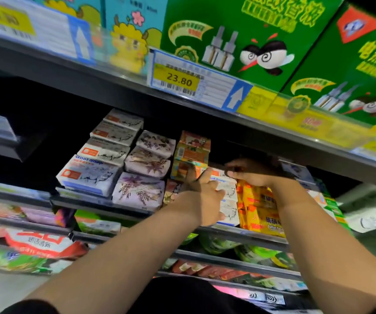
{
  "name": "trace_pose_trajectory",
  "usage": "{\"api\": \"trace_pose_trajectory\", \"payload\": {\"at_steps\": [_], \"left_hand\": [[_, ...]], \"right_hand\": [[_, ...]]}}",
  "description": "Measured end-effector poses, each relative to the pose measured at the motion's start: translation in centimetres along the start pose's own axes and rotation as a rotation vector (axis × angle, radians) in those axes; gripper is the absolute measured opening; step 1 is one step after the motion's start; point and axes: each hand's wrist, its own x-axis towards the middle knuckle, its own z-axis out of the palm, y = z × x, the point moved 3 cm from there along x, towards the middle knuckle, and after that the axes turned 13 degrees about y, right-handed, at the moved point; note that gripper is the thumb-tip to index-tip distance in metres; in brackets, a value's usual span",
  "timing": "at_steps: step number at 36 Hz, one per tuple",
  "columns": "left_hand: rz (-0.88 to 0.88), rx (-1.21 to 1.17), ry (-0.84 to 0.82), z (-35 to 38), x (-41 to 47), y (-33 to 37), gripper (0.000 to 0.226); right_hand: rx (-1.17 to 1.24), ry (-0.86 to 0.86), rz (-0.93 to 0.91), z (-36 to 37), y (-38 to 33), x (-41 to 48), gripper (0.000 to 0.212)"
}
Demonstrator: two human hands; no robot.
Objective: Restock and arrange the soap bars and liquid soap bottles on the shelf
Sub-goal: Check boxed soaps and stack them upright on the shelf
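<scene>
On the middle shelf stand rows of wrapped soap bars. From the left there are white Goat Soap bars, lavender-print bars, orange boxed bars, a short stack of white Goat Soap bars and yellow sulfur soap packs. My left hand grips the left front of the short white stack, thumb up and fingers curled against the wrappers. My right hand reaches in under the shelf above, its fingers curled over the top bar of that stack. No liquid soap bottles are in view.
The shelf above hangs low over my right hand; it carries green mosquito-repellent boxes and a 23.80 price tag. Lower shelves hold bagged goods and green packs. A dark gap lies left of the soap rows.
</scene>
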Motion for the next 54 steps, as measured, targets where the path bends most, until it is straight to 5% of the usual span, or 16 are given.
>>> {"api": "trace_pose_trajectory", "payload": {"at_steps": [6, 11, 14, 17, 21, 29, 38, 54], "left_hand": [[-0.156, -0.330, 0.009, 3.8, 0.5, 0.6, 0.063], [-0.114, -0.162, -0.100, -1.1, -0.7, -0.3, 0.071], [-0.147, -0.532, -0.249, -2.2, -1.0, -1.4, 0.076], [-0.224, -0.778, -0.103, -5.4, -2.3, -3.7, 0.053], [-0.410, -0.535, 0.185, -7.8, -5.3, -8.9, 0.031], [-0.686, 0.049, 0.271, -6.9, -11.2, -16.6, 0.060], [-0.873, 0.189, 0.305, -5.0, -12.1, -16.9, 0.091], [-0.840, 0.068, 0.359, -5.3, -12.2, -17.4, 0.076]], "right_hand": [[0.126, 0.003, 0.050, 2.2, 0.5, -0.3, 0.047], [0.146, -0.012, 0.045, 2.0, 1.0, -0.3, 0.041], [0.195, 0.058, 0.041, 1.6, 1.3, -0.5, 0.034], [0.333, 0.179, 0.042, 1.0, 0.9, -0.3, 0.028], [0.271, 0.258, -0.060, 0.3, -1.4, 0.0, 0.021], [0.177, 0.314, -0.315, 2.0, -12.6, 2.1, 0.028], [0.231, 0.250, -0.425, 4.2, -21.6, 6.7, 0.052], [0.334, 0.115, -0.379, 5.9, -22.2, 12.5, 0.073]]}}
